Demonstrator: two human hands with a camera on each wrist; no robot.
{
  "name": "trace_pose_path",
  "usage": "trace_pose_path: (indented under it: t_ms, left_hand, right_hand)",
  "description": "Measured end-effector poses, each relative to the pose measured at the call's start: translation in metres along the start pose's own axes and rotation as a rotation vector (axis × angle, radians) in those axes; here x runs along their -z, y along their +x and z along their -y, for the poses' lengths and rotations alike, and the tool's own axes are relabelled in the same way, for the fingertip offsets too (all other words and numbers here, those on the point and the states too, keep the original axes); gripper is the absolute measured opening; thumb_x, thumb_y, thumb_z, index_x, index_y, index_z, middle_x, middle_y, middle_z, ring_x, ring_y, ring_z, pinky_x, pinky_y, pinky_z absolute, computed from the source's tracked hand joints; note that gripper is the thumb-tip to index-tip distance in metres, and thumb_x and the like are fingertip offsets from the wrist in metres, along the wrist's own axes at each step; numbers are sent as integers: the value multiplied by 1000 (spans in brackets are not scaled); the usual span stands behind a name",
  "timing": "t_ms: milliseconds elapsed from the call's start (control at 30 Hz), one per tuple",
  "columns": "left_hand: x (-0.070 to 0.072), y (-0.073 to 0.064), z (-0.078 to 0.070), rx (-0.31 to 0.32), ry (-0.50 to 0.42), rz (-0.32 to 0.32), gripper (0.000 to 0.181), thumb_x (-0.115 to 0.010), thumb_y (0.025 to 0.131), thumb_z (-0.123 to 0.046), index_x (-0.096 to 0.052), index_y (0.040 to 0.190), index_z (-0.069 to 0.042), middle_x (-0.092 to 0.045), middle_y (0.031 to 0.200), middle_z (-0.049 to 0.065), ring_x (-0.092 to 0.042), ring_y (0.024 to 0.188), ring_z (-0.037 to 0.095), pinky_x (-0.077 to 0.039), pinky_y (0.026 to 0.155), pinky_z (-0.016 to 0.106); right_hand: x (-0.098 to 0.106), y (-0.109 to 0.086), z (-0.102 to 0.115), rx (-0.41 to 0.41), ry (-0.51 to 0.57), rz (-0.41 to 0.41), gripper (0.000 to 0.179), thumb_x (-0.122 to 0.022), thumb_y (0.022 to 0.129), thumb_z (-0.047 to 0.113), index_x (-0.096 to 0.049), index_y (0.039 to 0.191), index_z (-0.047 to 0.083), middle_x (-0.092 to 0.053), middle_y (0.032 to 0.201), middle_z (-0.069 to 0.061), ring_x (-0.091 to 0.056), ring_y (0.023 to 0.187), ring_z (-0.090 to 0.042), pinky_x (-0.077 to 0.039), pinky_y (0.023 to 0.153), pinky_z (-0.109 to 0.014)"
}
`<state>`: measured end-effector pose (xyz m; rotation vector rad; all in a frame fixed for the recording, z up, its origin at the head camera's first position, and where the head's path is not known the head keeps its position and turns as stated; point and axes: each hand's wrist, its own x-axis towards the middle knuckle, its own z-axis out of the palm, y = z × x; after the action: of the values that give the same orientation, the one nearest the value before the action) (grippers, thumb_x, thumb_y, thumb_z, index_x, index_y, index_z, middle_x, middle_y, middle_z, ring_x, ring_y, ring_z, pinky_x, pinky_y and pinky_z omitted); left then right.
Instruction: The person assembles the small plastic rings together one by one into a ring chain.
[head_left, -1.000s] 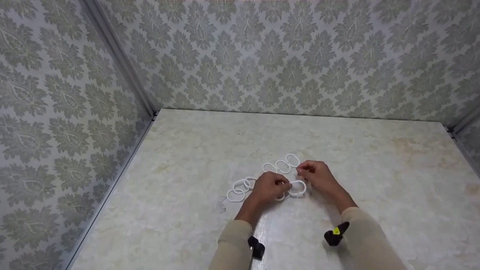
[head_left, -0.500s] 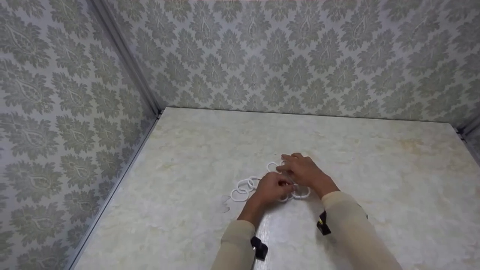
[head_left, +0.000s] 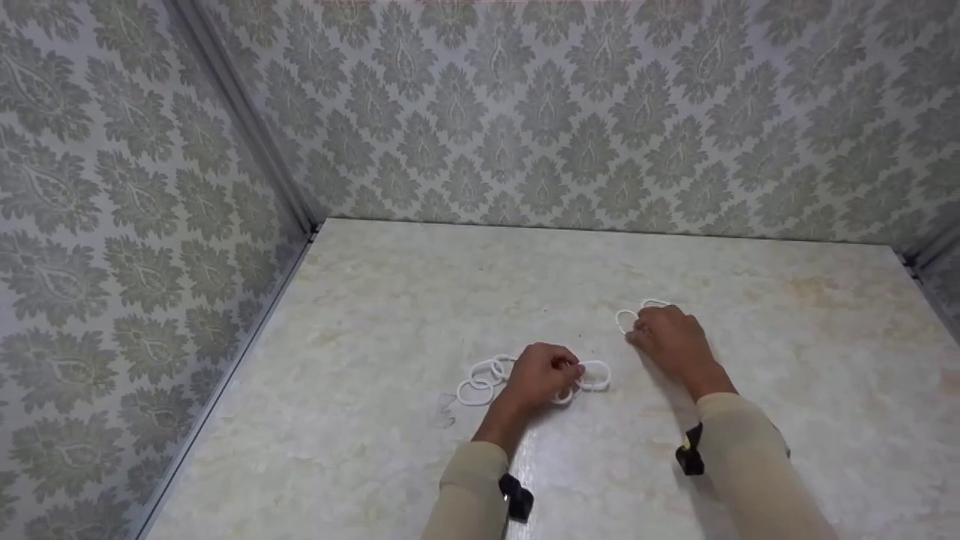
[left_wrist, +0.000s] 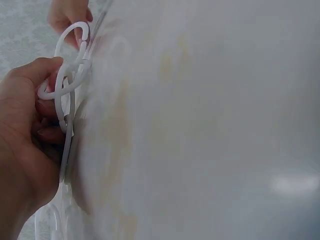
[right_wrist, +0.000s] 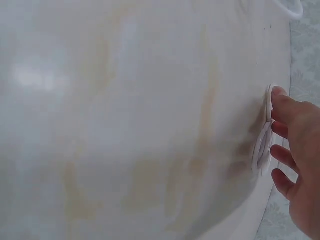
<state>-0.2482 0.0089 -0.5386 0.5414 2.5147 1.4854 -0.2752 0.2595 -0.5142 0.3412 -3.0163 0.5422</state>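
Note:
My left hand (head_left: 541, 373) pinches a white oval link of a plastic chain between thumb and fingers. One link (head_left: 608, 375) sticks out to the right of the fingertips, and other joined links (head_left: 459, 394) lie on the table to the left. The left wrist view shows interlocked links (left_wrist: 59, 106) standing up in the grasp. Farther right, my right hand (head_left: 671, 339) lies over loose white links (head_left: 618, 321), partly hidden beneath it. In the right wrist view its fingers are spread and loosely bent, with the fingertips at the links (right_wrist: 258, 152) flat on the table.
A pale marbled table (head_left: 390, 285) spreads under both hands. Patterned wallpapered walls (head_left: 495, 112) close it off behind and on the left. A small, clear, faint scrap (head_left: 445, 411) lies beside the leftmost link. Black wrist cameras (head_left: 517, 496) hang from both sleeves.
My right hand reached over the loose links behind the left hand, then moved them rightward across the table. The left hand stays in place with its link.

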Motion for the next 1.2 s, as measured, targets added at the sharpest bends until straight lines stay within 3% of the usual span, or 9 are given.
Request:
trace_pose_path:
  t_ms: [167, 367, 533, 633, 733, 833, 967, 1100, 1200]
  left_hand:
    - [2, -1, 1, -7, 7, -41, 14, -70, 95, -19, -79, 95, -9, -77, 88, 5, -59, 74, 2, -51, 74, 22]
    - [-1, -2, 0, 55, -35, -43, 12, -70, 93, -15, -78, 100, -10, -74, 85, 2, -57, 73, 3, -49, 72, 21]
    - [-3, -1, -2, 35, -16, -21, 17, -67, 93, -12, -78, 106, -15, -72, 78, 1, -52, 65, 1, -44, 65, 19]
    - [-3, 0, -3, 13, -4, -7, 14, -68, 93, -13, -79, 101, -14, -75, 81, 1, -55, 68, 0, -46, 68, 20]
    - [-3, 1, -4, 3, 14, 3, 12, -68, 95, -14, -78, 101, -14, -77, 88, 1, -58, 73, 0, -49, 73, 21]
    - [-1, 2, -4, 15, 26, 15, 15, -66, 97, -14, -78, 106, -16, -76, 93, 0, -60, 78, 2, -50, 76, 23]
    - [1, 1, -4, 37, 32, 22, 17, -65, 98, -14, -78, 107, -16, -76, 96, -1, -61, 81, 3, -51, 78, 24]
    - [0, 0, -2, 48, 2, 10, 11, -63, 98, -13, -73, 103, -10, -74, 86, 0, -58, 71, 1, -48, 71, 20]
    - [0, -1, -1, 49, -50, 21, 8, -58, 100, -10, -64, 104, -7, -73, 79, 4, -56, 60, 0, -46, 62, 17]
  right_hand:
    - [6, -5, -10, -102, 59, -14, 20, -75, 90, 22, -73, 99, 4, -72, 97, -15, -60, 99, -37, -42, 91, -59]
    - [9, -4, -7, -186, 179, 54, 41, -65, 97, 22, -59, 130, 0, -68, 117, -20, -60, 112, -39, -38, 99, -60]
    - [3, -3, -2, -193, 93, 56, 53, -59, 101, 32, -52, 143, 0, -56, 134, -28, -50, 127, -48, -36, 102, -66]
    - [-2, -3, -1, -195, 46, 61, 52, -59, 101, 34, -53, 139, -1, -51, 135, -28, -47, 126, -48, -37, 100, -66]
    - [-1, -1, -1, -206, 66, 72, 48, -60, 101, 34, -56, 128, -4, -53, 125, -25, -51, 117, -44, -40, 96, -61]
    - [4, 1, 1, -220, 131, 117, 43, -64, 98, 34, -55, 120, -3, -56, 110, -20, -54, 99, -36, -43, 85, -51]
    - [8, 1, 6, -237, 215, 167, 37, -71, 94, 31, -52, 110, 4, -55, 93, -12, -50, 83, -26, -40, 73, -38]
    - [6, -1, 8, -228, 286, 134, 29, -74, 92, 26, -54, 100, 5, -55, 86, -7, -48, 79, -21, -39, 70, -33]
    - [3, -5, 7, -239, 433, 95, 24, -73, 93, 19, -59, 100, 1, -60, 82, -3, -54, 71, -14, -45, 64, -27]
